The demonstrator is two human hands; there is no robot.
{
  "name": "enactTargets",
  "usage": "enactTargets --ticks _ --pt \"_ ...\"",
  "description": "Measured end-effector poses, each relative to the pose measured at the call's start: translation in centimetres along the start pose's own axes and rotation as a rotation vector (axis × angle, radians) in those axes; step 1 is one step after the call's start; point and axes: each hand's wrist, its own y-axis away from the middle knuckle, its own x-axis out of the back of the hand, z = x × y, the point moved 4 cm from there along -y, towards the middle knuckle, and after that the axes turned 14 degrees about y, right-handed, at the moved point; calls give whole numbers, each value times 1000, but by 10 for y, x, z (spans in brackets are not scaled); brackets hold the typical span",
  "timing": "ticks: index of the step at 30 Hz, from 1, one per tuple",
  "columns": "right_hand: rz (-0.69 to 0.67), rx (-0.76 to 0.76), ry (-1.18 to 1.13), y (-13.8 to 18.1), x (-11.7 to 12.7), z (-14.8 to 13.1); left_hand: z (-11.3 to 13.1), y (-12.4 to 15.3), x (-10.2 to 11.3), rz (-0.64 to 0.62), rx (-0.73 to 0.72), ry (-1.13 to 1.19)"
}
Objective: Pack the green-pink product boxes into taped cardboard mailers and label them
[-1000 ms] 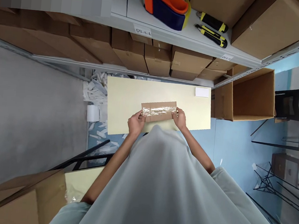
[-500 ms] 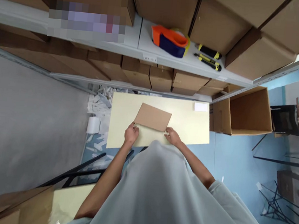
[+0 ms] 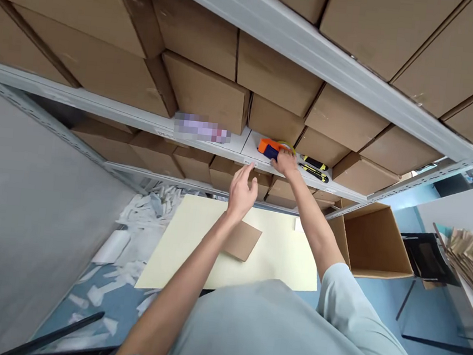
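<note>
An orange and dark blue tape dispenser with yellow tape lies on the shelf. My right hand reaches up to it, its fingers closed around the near right end. Just left of that and lower, in front of the shelf edge, my left hand is raised with fingers extended and nothing in it. Below, a flat brown cardboard piece rests on the pale yellow table, partly covered by my left forearm.
Two yellow-black utility knives lie right of the dispenser. Cardboard boxes fill the grey shelves. A large open carton stands to the right. Paper scraps and a white roll are at the left.
Both hands have left the cardboard piece and risen toward the shelf. My right hand has reached the tape dispenser; the cardboard piece stays on the table. The view has tilted upward.
</note>
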Motion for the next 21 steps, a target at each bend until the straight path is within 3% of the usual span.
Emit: enactTargets --ticks 4,7,11,14,17,21 --pt "-138 -9 34 -6 -5 0 4 25 5 -6 57 46" --pt "-53 -42 -124 16 3 4 -4 44 11 -33 145 100" --pt "124 -118 -614 104 0 -11 -1 65 14 -7 190 243" --pt "103 -164 -989 195 -14 -44 15 89 15 -21 146 277" --pt "115 -283 -1166 270 -18 -79 33 119 25 -26 74 251" --pt "128 -418 -1233 323 -11 -109 45 151 43 -73 70 245"
